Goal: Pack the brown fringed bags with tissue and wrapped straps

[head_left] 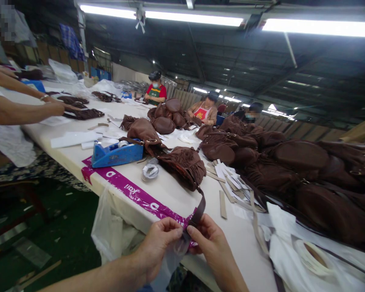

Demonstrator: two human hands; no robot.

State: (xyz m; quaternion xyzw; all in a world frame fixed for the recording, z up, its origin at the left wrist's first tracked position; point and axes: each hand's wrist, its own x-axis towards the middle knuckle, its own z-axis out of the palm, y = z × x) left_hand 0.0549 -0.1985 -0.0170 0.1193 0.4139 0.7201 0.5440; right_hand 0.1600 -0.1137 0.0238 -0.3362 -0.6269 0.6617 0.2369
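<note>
A brown gathered bag (185, 164) lies on the table in front of me, and its strap (200, 207) runs toward me over the table edge. My right hand (211, 241) is closed on that strap, thumb on top. With thumb and forefinger pinched together, my left hand (161, 243) grips the strap's lower end, where a greyish, see-through wrapping (181, 245) shows between the hands. Exactly what lies under the left fingertips is hidden. Beyond my hands, a purple printed plastic strip (134, 190) runs along the table edge.
A blue tape dispenser (118, 153) and a clear roll (150, 171) stand left of the bag. Brown bags (301, 156) are heaped at right, near card strips (223, 205) and a tape roll (313, 257). A co-worker's arms (27, 107) reach in at left; several people sit beyond.
</note>
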